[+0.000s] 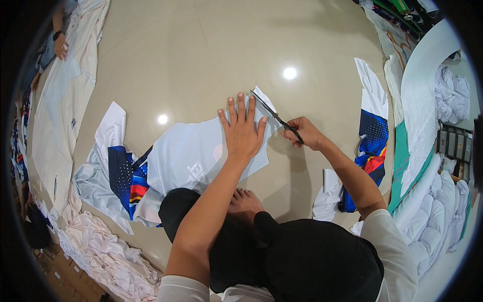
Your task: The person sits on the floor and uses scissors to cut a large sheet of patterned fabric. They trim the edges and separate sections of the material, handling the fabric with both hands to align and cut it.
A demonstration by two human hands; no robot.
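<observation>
On the tiled floor lies a pale grey-white fabric piece, with a light printed mark near its lower part. My left hand rests flat on its upper right, fingers stretched out. My right hand grips a pair of dark scissors by the handles. The blades point up and left along the fabric's edge, close to my left fingertips. A narrow white strip of cloth stands off beside the blades. Joined to or lying under the piece's left side is fabric printed in blue, red and yellow; which, I cannot tell.
More printed cloth lies to the right, by a small white piece. Long pale cloth and crumpled pinkish fabric line the left. White rolls and bundles fill the right. Another person's hand shows at far left. My bare foot is near the fabric.
</observation>
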